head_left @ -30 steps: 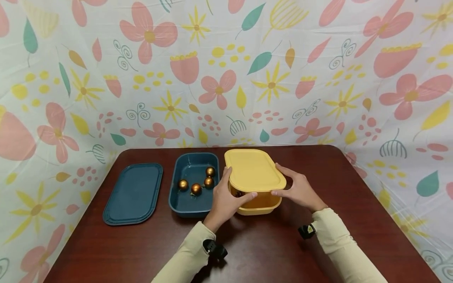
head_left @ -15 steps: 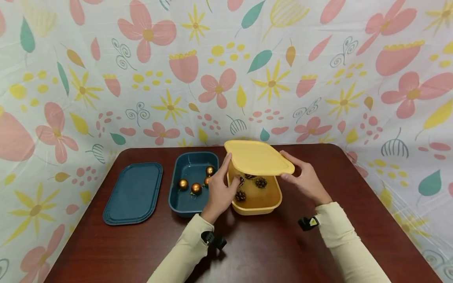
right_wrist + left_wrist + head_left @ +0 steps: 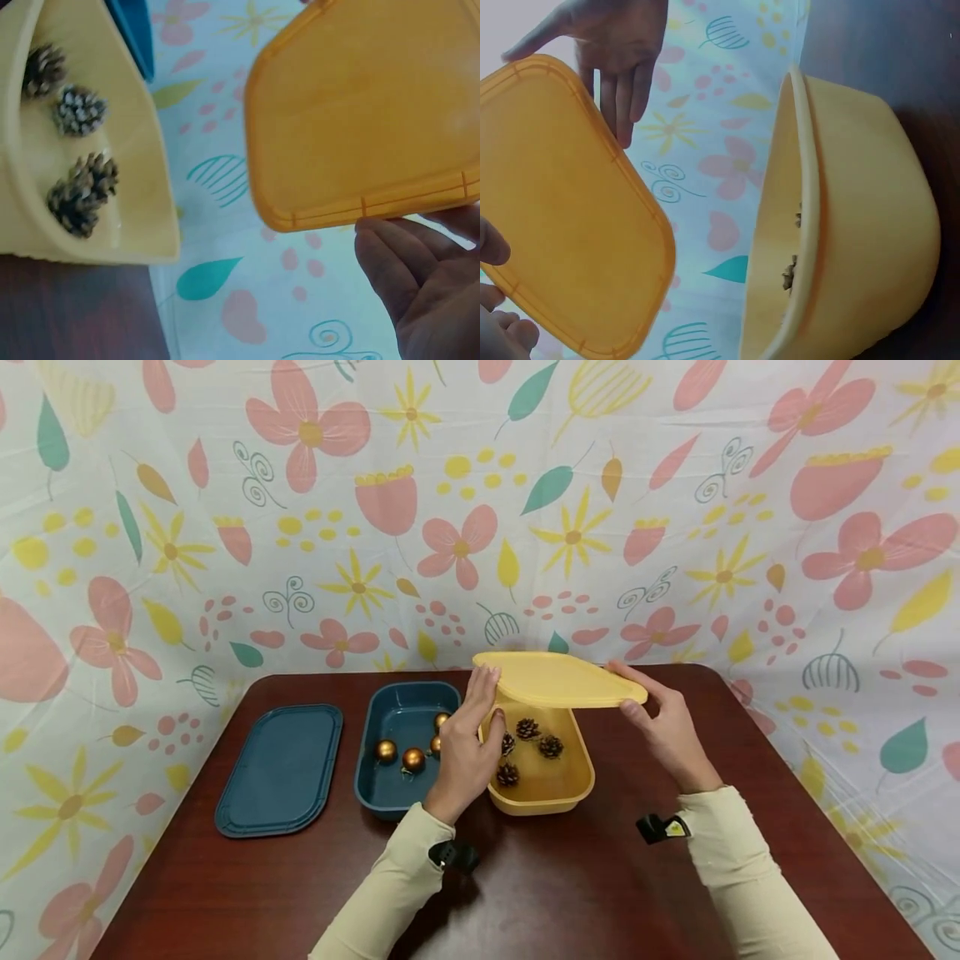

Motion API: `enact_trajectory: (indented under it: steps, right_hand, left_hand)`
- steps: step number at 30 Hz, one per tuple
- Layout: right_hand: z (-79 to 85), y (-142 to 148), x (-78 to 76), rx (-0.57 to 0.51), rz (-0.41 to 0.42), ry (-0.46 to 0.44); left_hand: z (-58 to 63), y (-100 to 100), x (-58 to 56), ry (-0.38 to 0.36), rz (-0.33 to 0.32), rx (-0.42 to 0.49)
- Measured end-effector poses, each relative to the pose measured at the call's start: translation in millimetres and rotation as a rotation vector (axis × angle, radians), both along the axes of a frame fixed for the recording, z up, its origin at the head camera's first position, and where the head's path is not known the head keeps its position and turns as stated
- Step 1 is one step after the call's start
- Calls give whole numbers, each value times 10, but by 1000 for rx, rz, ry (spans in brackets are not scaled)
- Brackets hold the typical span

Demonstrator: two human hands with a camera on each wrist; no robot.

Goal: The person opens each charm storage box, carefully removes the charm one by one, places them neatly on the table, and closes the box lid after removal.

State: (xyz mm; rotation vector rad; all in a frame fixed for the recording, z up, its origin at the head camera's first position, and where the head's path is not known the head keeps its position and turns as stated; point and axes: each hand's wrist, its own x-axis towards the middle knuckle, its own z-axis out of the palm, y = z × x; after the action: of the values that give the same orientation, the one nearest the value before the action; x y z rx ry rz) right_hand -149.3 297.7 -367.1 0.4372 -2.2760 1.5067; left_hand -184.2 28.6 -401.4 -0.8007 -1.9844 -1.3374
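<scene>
Seemingly a staged corner: floral cloth (image 3: 465, 468), table (image 3: 577, 893).

The yellow lid (image 3: 558, 681) overhangs the yellow box's (image 3: 542, 807) far end, leaving a way down at the near end.

I'm at a dark reddish-brown table (image 3: 585, 885), far corners rounded. White cloth (image 3: 502, 510) with pink, yellow and teal flower-and-leaf print covers back and both sides, lightly creased. I get soft sheen (image 3: 543, 935) on the near tabletop.
</scene>
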Motion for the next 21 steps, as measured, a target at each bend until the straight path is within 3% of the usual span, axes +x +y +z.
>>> enact_trajectory:
  steps: [8, 12, 21]
  right_hand:
    - [211, -85, 114, -80, -31, 0]
    - [332, -137, 155, -153, -19, -4]
    - [421, -220, 203, -171, -42, 28]
  left_hand:
    - [143, -4, 12, 153, 29, -30]
    - [219, -10, -1, 186, 36, -65]
    - [269, 19, -16, 280, 56, -135]
